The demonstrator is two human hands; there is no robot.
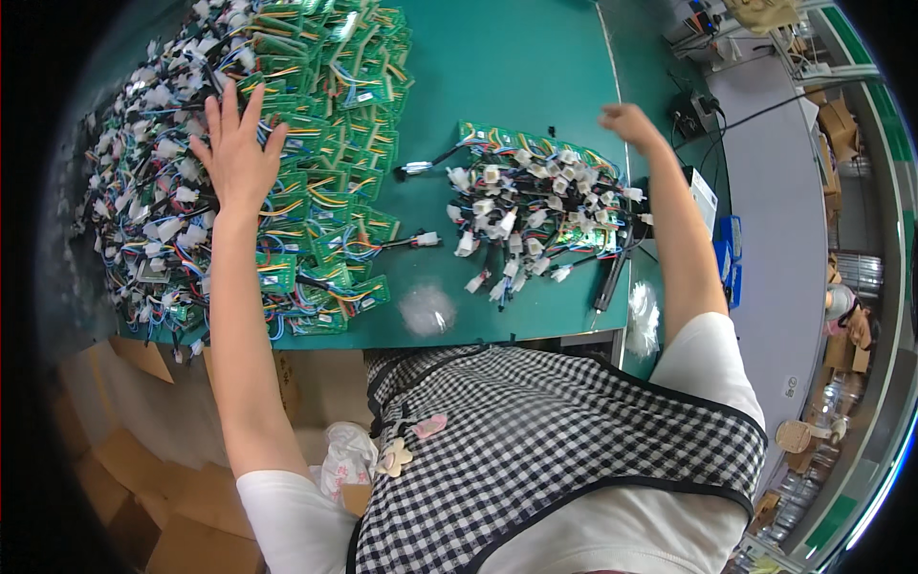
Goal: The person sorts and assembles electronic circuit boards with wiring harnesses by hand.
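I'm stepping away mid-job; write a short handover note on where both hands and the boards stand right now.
Left hand: open, fingers spread, flat on the big pile of wired green circuit boards at the left of the green mat.
Right hand: raised, loosely curled, empty as far as shows, above the far right edge of the smaller pile.
Done or left: two piles stand apart; which one is finished cannot be told.
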